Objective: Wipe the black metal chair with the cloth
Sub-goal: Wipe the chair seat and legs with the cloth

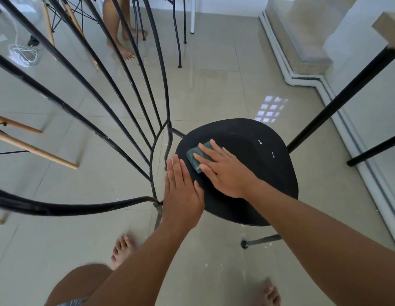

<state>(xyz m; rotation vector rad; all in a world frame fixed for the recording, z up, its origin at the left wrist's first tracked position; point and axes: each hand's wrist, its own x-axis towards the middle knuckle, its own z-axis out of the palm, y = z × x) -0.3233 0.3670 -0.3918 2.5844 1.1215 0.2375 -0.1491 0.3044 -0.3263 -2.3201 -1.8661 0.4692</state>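
The black metal chair has a round black seat point(256, 149) in the middle of the view and a curved backrest of thin black bars point(117, 102) rising on the left. A folded green cloth point(195, 156) lies on the seat's left part. My right hand point(223, 171) presses flat on the cloth, fingers spread over it. My left hand point(182, 193) rests flat on the seat's left edge, next to the backrest joint, fingers straight and together, holding nothing. Two small white marks point(266, 147) show on the seat's right side.
Tiled floor all around. A black table leg point(337, 102) slants at the right, with a white stepped wall base beyond. Another person's bare legs point(119, 29) and more chair legs stand at the back. Wooden chair legs point(35, 149) and a white cable point(24, 54) lie left. My bare feet are below.
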